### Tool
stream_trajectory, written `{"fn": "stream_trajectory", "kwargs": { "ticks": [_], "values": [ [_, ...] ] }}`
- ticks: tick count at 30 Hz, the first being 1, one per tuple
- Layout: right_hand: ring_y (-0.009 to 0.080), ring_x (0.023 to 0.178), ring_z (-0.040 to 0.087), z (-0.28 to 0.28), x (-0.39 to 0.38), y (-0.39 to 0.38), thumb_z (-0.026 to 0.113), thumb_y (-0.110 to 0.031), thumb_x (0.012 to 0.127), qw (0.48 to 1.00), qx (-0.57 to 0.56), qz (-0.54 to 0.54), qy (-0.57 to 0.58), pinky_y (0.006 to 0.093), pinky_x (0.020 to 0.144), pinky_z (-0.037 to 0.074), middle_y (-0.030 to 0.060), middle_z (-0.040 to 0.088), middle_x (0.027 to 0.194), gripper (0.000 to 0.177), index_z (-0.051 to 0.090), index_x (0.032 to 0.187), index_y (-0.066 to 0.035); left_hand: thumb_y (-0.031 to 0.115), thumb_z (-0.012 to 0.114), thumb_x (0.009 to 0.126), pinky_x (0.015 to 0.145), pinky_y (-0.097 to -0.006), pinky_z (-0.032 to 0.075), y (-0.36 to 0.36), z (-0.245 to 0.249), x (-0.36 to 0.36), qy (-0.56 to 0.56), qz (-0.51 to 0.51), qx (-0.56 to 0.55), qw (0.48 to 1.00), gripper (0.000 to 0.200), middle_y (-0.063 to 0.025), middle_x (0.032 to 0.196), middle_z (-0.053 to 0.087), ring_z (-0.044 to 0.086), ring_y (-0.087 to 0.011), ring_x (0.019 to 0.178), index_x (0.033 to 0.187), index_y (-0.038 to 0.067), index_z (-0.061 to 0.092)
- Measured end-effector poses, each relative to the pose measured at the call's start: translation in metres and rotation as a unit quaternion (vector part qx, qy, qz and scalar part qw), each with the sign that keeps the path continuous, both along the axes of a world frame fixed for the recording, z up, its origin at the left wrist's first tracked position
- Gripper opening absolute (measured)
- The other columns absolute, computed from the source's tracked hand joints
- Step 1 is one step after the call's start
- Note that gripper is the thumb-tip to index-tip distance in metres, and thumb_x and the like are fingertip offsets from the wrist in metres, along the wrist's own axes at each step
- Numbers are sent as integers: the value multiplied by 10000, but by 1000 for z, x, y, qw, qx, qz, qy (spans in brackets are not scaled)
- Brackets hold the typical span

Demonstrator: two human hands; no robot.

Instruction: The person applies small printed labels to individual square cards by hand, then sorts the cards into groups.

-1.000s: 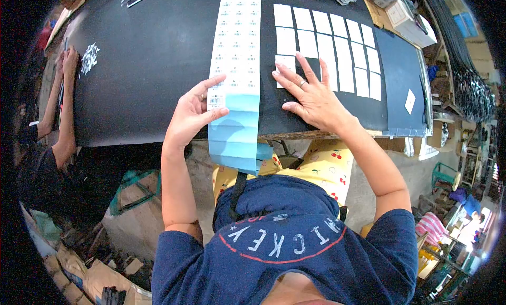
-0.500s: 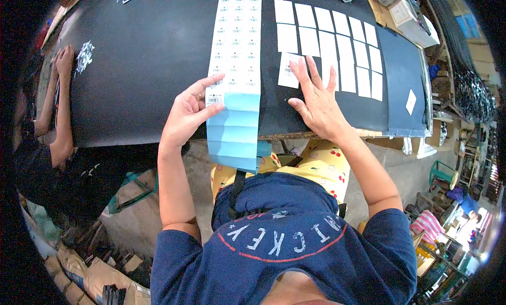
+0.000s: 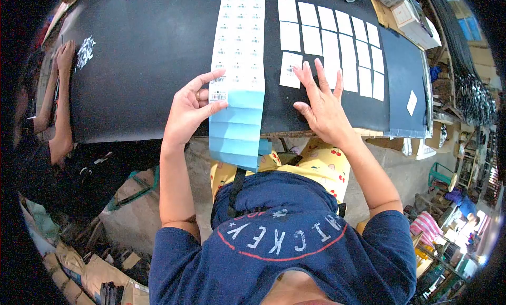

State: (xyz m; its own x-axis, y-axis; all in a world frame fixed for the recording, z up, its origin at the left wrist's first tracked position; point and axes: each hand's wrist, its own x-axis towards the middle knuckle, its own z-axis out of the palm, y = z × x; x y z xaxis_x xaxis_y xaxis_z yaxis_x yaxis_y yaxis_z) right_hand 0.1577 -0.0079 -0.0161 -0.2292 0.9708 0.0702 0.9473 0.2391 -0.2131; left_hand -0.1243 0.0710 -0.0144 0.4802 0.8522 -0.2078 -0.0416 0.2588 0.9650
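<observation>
Head: left hand [image 3: 190, 112] pinches label strip [image 3: 237, 41]; right hand [image 3: 324, 107] open, flat on card [image 3: 288, 70].

The label strip [image 3: 237, 41] runs out past the picture's top edge, and its print is too small to read. The left hand [image 3: 188, 114] covers its left margin; the right hand [image 3: 324, 107] hides the tabletop [image 3: 147, 68] beneath. By the tabletop's left edge, a co-worker's hand [image 3: 66, 54] touches white bits [image 3: 86, 51] too small to identify.
</observation>
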Motion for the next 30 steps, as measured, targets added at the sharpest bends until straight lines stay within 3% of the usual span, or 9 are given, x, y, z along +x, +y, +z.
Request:
{"fn": "stream_trajectory", "kwargs": {
  "ticks": [6,10,11,14,19,22,27,28,30],
  "values": [
    [295,1451,120,11,2,8,299,-434,1005,995,-41,-16,93,611,1107,-56,121,244,1541,548,251,1480,-164,-48,674,815,816,-233,526,1,-2,-1,7,-5,-9,1000,477,-121,996,690,647,-109,904,1264,-43,512],
    [293,1447,127,-7,-9,10,377,-431,983,999,17,1,-27,647,1095,-17,78,348,1497,615,228,1483,-107,-51,689,799,818,-236,525,2,-3,-1,26,-5,-4,1000,474,-125,1012,687,648,-112,911,1245,-46,527],
    [302,1430,166,-8,-11,11,422,-419,967,998,37,3,-46,652,1092,7,65,439,1434,644,223,1480,-86,-51,689,799,818,-236,525,1,-3,-2,27,-1,-5,1000,474,-125,1012,687,648,-112,911,1245,-46,527],
    [309,1405,216,0,-14,14,437,-404,963,998,36,1,-54,648,1092,14,70,508,1370,635,229,1480,-99,-58,707,777,815,-243,530,1,-3,-4,11,-33,6,999,513,-129,1030,682,650,-118,915,1254,-45,520],
    [285,1332,359,6,-12,26,424,-333,987,992,44,-10,116,616,1099,-16,37,556,1324,550,271,1463,-104,-74,706,765,812,-256,534,1,-5,-5,17,-38,8,999,551,-133,1055,674,649,-123,922,1276,-40,503],
    [272,1336,356,10,-18,27,430,-300,989,995,60,-4,83,615,1100,-13,32,550,1333,535,271,1464,-111,-74,717,742,836,-261,526,2,-4,-7,17,-40,-11,999,575,-108,1063,669,643,-124,944,1277,-17,514],
    [265,1374,313,-2,-20,20,438,-279,986,997,55,-3,46,593,1110,-14,62,498,1385,420,467,1357,-86,-76,709,749,814,-247,522,1,-8,-6,-6,-36,-3,999,563,-108,1046,672,644,-116,924,1275,-18,517],
    [253,1382,305,-3,-17,22,414,-282,997,998,52,-3,44,569,1120,-18,57,532,1356,435,426,1385,-87,-78,706,751,809,-243,520,2,-8,-7,-10,-37,-4,999,559,-109,1042,673,645,-114,915,1274,-19,518],
    [227,1384,302,6,-15,26,393,-290,1007,983,9,-18,180,543,1126,-23,47,580,1304,450,383,1410,-89,-79,702,754,807,-243,519,1,-8,-5,-9,-24,-4,1000,562,-111,1031,676,645,-111,902,1279,-19,510]
  ]
}}
